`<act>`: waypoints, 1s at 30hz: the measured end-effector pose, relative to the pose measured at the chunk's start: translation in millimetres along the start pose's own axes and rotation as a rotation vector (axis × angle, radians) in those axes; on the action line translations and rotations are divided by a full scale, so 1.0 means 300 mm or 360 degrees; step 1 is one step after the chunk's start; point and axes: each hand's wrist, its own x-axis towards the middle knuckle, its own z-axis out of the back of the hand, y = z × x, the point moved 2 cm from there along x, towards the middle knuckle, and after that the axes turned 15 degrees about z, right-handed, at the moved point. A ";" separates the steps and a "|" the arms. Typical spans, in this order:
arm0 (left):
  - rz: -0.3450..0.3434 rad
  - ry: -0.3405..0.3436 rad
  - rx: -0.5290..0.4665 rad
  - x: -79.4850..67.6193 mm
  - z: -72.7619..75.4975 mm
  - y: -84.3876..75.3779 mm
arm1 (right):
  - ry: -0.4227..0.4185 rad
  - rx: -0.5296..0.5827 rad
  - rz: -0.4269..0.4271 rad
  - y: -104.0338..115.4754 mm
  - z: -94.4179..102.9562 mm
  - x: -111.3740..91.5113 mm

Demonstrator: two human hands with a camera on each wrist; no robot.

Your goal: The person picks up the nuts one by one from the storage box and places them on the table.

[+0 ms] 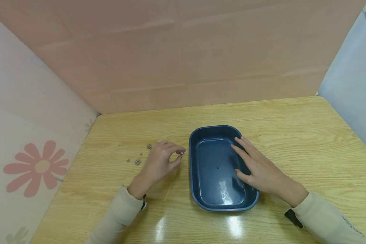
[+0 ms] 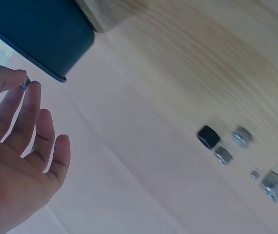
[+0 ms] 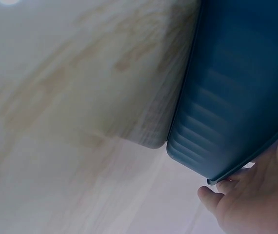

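Observation:
My left hand [image 1: 159,161] is raised just left of the blue plastic tub [image 1: 216,156]. Between thumb and index finger it pinches a small metal nut [image 2: 25,83], close to the tub's left rim. The other fingers are loosely bent, as the left wrist view shows. My right hand [image 1: 259,169] lies across the tub's right rim with its fingers spread and fairly straight, their tips over the inside. No loose thing shows in that hand. In the head view the inside of the tub shows bare blue plastic.
Left of my left hand, several loose nuts of different sizes lie on the wooden table [image 1: 292,135], among them a large silver nut [image 2: 274,186] and a black nut [image 2: 208,137]. A pinkish panel [image 1: 183,61] stands along the table's back edge, with patterned panels at both sides.

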 end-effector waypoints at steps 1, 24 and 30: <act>0.0007 -0.0002 0.0000 -0.001 0.002 0.006 | -0.0001 -0.0002 0.0000 0.000 0.000 0.000; 0.0234 -0.0013 0.0033 -0.012 0.049 0.163 | 0.0009 0.0001 -0.0014 0.003 0.004 0.002; 0.0269 -0.0034 0.0040 -0.010 0.056 0.202 | 0.0010 -0.0003 -0.0013 0.003 0.004 0.002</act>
